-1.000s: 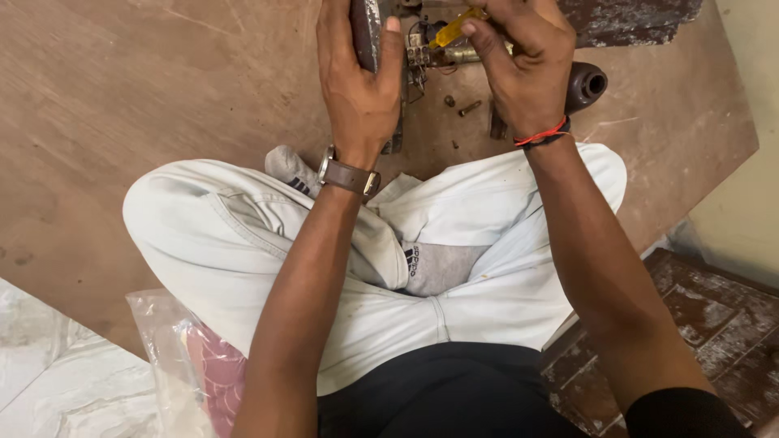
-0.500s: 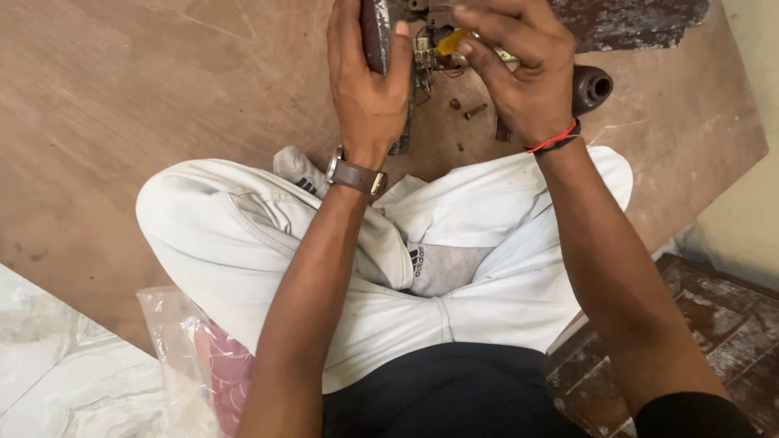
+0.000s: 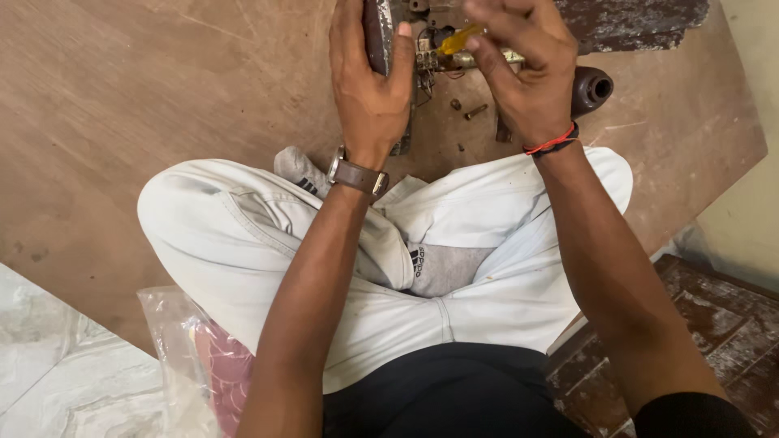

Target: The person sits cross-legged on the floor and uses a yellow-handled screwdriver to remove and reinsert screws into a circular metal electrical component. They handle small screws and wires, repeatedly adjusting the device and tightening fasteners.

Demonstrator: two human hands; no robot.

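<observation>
- The left hand point(image 3: 369, 85), at the top centre of the frame, has its fingers curled shut around a dark flat part point(image 3: 376, 32) held upright; the thumb lies along the part's right edge.
- The right hand point(image 3: 523, 77), just to the right of it, has its fingers bent and closed on a yellow-handled screwdriver point(image 3: 456, 39); only a short piece of the handle shows between thumb and fingers.
- The screwdriver points left toward a small metal assembly with wires point(image 3: 430, 61), which sits between the two hands at the top edge.
- Loose screws point(image 3: 475, 110) lie on the brown wooden board point(image 3: 162, 105) just below the assembly.
- A dark cylindrical piece point(image 3: 591, 88) lies on the board right of the right wrist.
- A brown-strapped watch point(image 3: 357, 173) is on the left wrist, a red thread band point(image 3: 552, 144) on the right.
- The person sits cross-legged in white trousers point(image 3: 243, 243) with grey socks.
- A clear plastic bag point(image 3: 182, 349) lies at the lower left.
</observation>
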